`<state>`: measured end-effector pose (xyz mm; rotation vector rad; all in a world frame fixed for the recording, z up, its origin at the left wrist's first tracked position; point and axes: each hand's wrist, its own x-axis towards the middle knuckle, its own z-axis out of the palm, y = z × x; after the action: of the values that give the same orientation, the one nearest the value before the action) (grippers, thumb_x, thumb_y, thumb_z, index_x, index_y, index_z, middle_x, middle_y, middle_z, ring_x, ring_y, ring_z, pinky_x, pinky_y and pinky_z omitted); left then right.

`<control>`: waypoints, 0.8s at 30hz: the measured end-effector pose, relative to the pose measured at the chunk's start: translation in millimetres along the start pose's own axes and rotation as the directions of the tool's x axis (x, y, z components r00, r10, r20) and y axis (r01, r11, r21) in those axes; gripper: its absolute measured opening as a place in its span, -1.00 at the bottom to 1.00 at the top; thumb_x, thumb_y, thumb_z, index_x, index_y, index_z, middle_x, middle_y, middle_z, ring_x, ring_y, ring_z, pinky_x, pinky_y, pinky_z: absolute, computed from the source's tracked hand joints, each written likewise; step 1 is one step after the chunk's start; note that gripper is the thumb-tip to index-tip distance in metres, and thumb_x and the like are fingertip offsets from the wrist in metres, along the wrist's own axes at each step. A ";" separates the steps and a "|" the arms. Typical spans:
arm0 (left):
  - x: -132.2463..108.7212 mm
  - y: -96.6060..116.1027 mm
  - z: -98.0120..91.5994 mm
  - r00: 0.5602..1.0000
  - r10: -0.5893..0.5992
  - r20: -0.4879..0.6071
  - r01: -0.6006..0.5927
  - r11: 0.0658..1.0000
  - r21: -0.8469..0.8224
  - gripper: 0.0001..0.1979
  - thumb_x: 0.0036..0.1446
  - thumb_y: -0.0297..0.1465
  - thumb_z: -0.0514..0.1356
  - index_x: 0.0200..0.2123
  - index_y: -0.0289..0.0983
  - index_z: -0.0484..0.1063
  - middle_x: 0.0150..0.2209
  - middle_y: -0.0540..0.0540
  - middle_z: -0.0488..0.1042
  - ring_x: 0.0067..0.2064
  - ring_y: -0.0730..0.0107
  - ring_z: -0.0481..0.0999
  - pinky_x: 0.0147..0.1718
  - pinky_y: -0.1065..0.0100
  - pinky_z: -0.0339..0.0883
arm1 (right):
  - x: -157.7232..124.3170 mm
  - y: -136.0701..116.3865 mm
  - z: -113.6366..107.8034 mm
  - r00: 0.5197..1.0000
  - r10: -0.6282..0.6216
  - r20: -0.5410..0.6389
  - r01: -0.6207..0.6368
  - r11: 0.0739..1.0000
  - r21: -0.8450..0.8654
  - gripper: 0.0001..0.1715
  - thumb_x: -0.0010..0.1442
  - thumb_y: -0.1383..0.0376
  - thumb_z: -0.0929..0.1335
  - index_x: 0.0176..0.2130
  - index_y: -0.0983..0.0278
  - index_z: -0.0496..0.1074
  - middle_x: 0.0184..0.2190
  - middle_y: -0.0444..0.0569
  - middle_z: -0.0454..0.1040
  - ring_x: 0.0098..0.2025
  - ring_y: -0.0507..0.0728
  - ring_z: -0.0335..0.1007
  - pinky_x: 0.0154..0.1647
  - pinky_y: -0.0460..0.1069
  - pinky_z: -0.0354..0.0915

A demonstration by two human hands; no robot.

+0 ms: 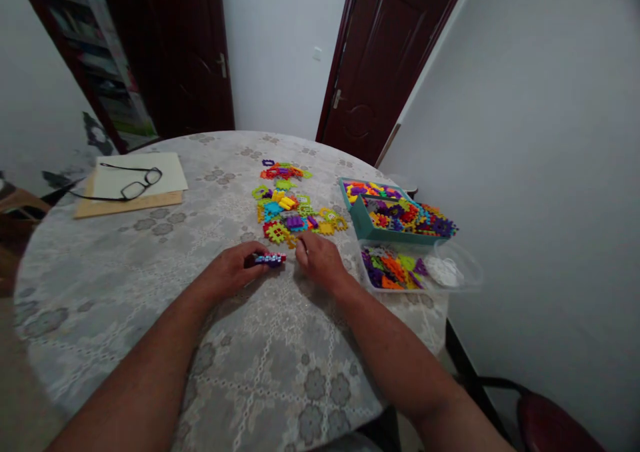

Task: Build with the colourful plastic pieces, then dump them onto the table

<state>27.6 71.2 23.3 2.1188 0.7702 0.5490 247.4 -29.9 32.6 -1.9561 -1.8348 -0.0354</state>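
Left hand (239,265), pinched on block (271,260), presumably steadying it; right hand (319,259), grip indiscernible, beside toy pieces (286,203) kept within reach.

Left hand (234,265) is gripping a small purple, red and white stack of plastic pieces (271,260) just above or on the floral tablecloth (260,379), while the right hand (320,255) is curling its fingers at the near edge of a multicoloured spread of plastic building pieces (285,222), any hold unclear. To the right, a teal box (361,221) and a clear plastic tub (395,291) are holding more pieces; far left, black-framed eyeglasses (144,184) are lying across cream paper (173,170).
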 end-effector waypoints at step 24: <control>-6.9 11.3 2.8 0.998 -0.062 0.018 0.062 0.998 -0.017 -0.63 0.21 -0.14 0.34 0.00 -0.20 0.60 -0.27 -0.08 0.60 -0.30 0.29 0.49 -0.29 0.29 0.32 | -116.1 122.8 -105.5 0.942 0.161 -0.296 -0.228 0.952 -0.207 -0.73 0.42 0.22 0.28 0.00 0.22 0.52 -0.06 0.19 0.54 0.05 0.33 0.47 0.13 0.22 0.39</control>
<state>28.1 59.5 29.9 2.0743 0.8154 0.5014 381.4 -176.1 52.2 -2.1611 -1.5056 -0.4638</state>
